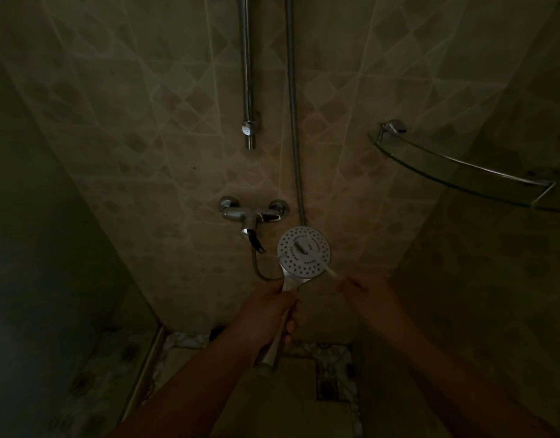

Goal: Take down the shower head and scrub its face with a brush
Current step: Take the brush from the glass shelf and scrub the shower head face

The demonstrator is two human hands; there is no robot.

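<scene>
**Shower head held face-up for scrubbing**

The shower head [304, 252] has been taken off its rail and is held just below and right of the mixer tap [253, 213], its handle wrapped by the curled left hand [269, 311] so the nozzle face is turned up toward the camera. A pale, thin brush [329, 270] is laid across the lower edge of that face, pinched at its far end by the blurred right hand [364, 289]. The hose [266, 273] is looped down from the tap, slack enough for this tilt. Scrubbing is judged underway.
</scene>
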